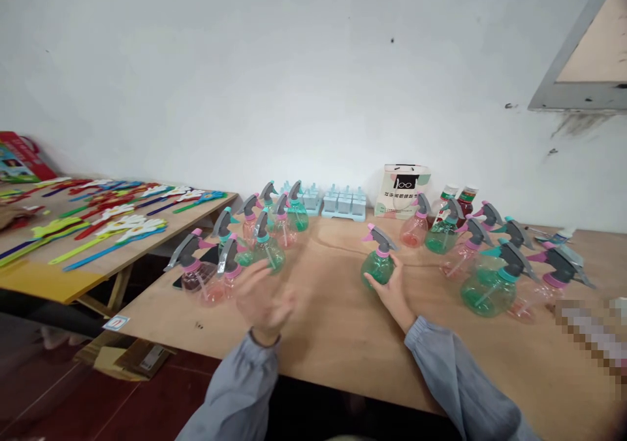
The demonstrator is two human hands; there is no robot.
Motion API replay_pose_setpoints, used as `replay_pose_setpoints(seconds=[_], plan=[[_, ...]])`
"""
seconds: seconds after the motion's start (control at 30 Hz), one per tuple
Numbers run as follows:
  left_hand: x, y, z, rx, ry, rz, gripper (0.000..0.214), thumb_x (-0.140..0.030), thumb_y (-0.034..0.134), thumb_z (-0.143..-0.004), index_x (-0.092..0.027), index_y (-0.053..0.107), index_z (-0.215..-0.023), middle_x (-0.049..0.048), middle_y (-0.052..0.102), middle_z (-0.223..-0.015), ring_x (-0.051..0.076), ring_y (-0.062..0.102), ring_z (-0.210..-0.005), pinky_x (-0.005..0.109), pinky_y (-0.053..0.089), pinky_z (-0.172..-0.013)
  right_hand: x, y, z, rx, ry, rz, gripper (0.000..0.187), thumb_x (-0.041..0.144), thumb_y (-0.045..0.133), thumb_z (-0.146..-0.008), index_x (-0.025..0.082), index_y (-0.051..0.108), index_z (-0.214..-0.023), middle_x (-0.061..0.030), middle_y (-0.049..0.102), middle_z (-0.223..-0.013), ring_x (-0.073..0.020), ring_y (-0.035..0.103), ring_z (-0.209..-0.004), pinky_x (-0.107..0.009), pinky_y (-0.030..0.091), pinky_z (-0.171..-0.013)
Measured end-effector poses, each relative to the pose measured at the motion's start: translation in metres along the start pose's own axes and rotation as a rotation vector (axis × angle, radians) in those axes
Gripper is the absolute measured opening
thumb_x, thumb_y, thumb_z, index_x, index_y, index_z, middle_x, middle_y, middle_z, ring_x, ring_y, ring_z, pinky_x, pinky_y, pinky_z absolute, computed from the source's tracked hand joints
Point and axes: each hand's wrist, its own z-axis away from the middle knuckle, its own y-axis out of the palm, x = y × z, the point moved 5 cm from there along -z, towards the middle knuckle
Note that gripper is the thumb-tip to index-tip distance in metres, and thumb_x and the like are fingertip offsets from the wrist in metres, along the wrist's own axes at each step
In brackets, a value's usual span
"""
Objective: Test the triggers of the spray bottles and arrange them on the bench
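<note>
My right hand (394, 291) is wrapped round the body of a green spray bottle (378, 268) with a pink collar and a grey-and-pink trigger head. The bottle stands upright at the middle of the table. Blurred by motion, my left hand (264, 300) is raised with its fingers apart and nothing in it. Just beyond it is a group of spray bottles, among them a pink one (213, 291) and a green one with a blue collar (272, 253). The left hand partly covers that group; whether it touches any bottle is unclear.
More spray bottles (490, 294) crowd the right side. Along the wall stand blue popsicle moulds (344, 204), a printed bag (404, 189) and two labelled bottles (465, 199). A second table (53, 283) at left bears colourful flower-headed sticks (132, 228). Cardboard boxes (142, 359) lie below.
</note>
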Motion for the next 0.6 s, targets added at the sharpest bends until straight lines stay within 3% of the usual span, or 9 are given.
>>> replay_pose_setpoints(seconds=[0.03, 0.1, 0.17, 0.23, 0.3, 0.4, 0.5, 0.6], plan=[[-0.014, 0.02, 0.005, 0.026, 0.095, 0.007, 0.062, -0.063, 0.07, -0.071, -0.026, 0.055, -0.118, 0.0131, 0.055, -0.129, 0.036, 0.047, -0.132, 0.058, 0.037, -0.113, 0.004, 0.001, 0.002, 0.001, -0.025, 0.005, 0.081, 0.052, 0.075, -0.076, 0.018, 0.036, -0.137, -0.0165, 0.047, -0.132, -0.0315, 0.049, -0.125, -0.055, 0.041, -0.109], [-0.031, 0.071, 0.009, 0.239, 0.143, 0.033, 0.074, -0.05, 0.076, -0.071, -0.022, 0.047, -0.132, 0.0156, 0.05, -0.139, 0.033, 0.046, -0.135, 0.053, 0.034, -0.116, 0.012, 0.006, 0.008, 0.03, -0.07, 0.005, 0.079, 0.05, 0.074, -0.078, 0.018, 0.035, -0.139, -0.0166, 0.047, -0.132, -0.0315, 0.049, -0.125, -0.056, 0.041, -0.108], [-0.036, 0.114, 0.008, 0.374, 0.04, 0.088, 0.092, -0.048, 0.082, -0.065, -0.018, 0.038, -0.141, 0.0197, 0.042, -0.147, 0.035, 0.039, -0.142, 0.052, 0.032, -0.117, 0.021, 0.01, 0.016, 0.085, -0.108, -0.007, 0.076, 0.047, 0.071, -0.081, 0.019, 0.034, -0.141, -0.0165, 0.047, -0.133, -0.0314, 0.048, -0.126, -0.056, 0.041, -0.108], [-0.036, 0.142, 0.005, 0.42, -0.074, 0.132, 0.1, -0.046, 0.085, -0.061, -0.016, 0.036, -0.143, 0.0212, 0.043, -0.146, 0.036, 0.039, -0.14, 0.052, 0.031, -0.116, 0.028, 0.013, 0.024, 0.16, -0.143, -0.023, 0.074, 0.045, 0.069, -0.083, 0.021, 0.034, -0.143, -0.0159, 0.048, -0.133, -0.0314, 0.049, -0.127, -0.055, 0.042, -0.108], [-0.034, 0.155, 0.001, 0.412, -0.158, 0.146, 0.1, -0.045, 0.085, -0.059, -0.015, 0.037, -0.142, 0.0211, 0.049, -0.139, 0.037, 0.045, -0.135, 0.052, 0.031, -0.114, 0.033, 0.014, 0.028, 0.235, -0.169, -0.046, 0.072, 0.044, 0.068, -0.084, 0.022, 0.034, -0.144, -0.0152, 0.049, -0.134, -0.031, 0.049, -0.128, -0.053, 0.044, -0.107], [-0.032, 0.155, -0.002, 0.395, -0.212, 0.13, 0.093, -0.042, 0.084, -0.062, -0.015, 0.041, -0.139, 0.0196, 0.054, -0.132, 0.037, 0.048, -0.13, 0.053, 0.031, -0.112, 0.03, 0.009, 0.02, 0.246, -0.135, -0.075, 0.057, 0.044, 0.059, -0.09, 0.024, 0.04, -0.14, -0.0136, 0.051, -0.134, -0.0288, 0.05, -0.127, -0.051, 0.043, -0.109], [-0.031, 0.149, 0.0, 0.389, -0.19, 0.09, 0.096, -0.04, 0.086, -0.058, -0.018, 0.04, -0.139, 0.0177, 0.052, -0.133, 0.037, 0.046, -0.131, 0.054, 0.024, -0.114, 0.008, -0.004, -0.009, 0.06, 0.014, -0.073, 0.044, 0.046, 0.049, -0.094, 0.024, 0.045, -0.133, -0.0116, 0.053, -0.13, -0.0266, 0.051, -0.125, -0.051, 0.041, -0.109], [-0.029, 0.15, 0.006, 0.378, -0.17, 0.022, 0.101, -0.042, 0.087, -0.056, -0.019, 0.037, -0.14, 0.0176, 0.05, -0.134, 0.037, 0.044, -0.132, 0.055, 0.02, -0.115, -0.02, -0.017, -0.048, -0.163, 0.103, -0.033, 0.045, 0.05, 0.045, -0.095, 0.022, 0.043, -0.131, -0.0114, 0.051, -0.128, -0.0251, 0.049, -0.124, -0.051, 0.038, -0.11]])
